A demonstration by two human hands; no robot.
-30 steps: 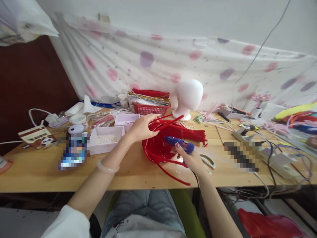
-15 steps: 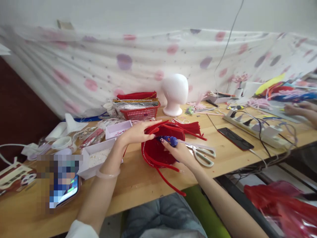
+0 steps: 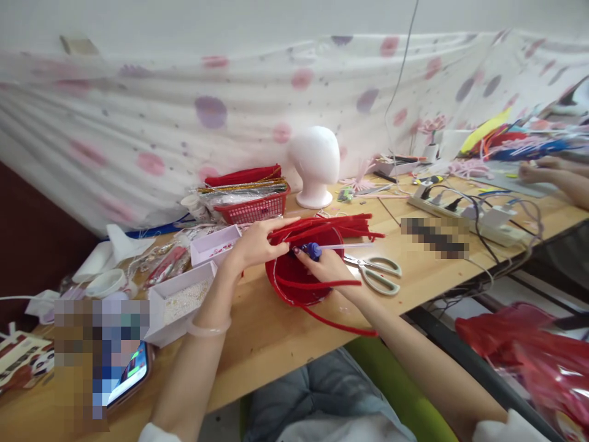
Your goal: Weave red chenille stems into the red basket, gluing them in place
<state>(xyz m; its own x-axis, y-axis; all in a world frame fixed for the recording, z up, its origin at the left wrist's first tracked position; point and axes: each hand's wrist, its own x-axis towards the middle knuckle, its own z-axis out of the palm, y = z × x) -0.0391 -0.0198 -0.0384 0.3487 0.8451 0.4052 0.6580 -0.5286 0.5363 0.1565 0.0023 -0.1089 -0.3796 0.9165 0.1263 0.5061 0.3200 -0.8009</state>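
Note:
A red, bowl-shaped fuzzy piece (image 3: 288,293) lies hollow side up on the wooden table, with loose red chenille stems trailing from it. My left hand (image 3: 257,244) is closed on its far left rim, thumb inside and fingers over the edge. Inside the hollow, my right hand (image 3: 327,267) grips a blue hot glue gun (image 3: 314,250) with a clear glue stick (image 3: 345,246) jutting from its back. The gun's nozzle is hidden near my left thumb. Behind the piece lies a bundle of red chenille stems (image 3: 356,224). Scissors (image 3: 380,273) rest at the right, blades partly hidden.
A white foam head (image 3: 315,166) stands behind, beside a red basket (image 3: 253,210) of packed stems. White boxes (image 3: 179,301) of beads and a phone (image 3: 133,374) are at left. At right are a power strip (image 3: 469,215) with cables and another person's hands (image 3: 547,172).
The view has shifted, so most things sit further left. The trailing red stems swing rightward relative to the red piece. Both hands keep their hold, and the glue stick's angle has turned slightly.

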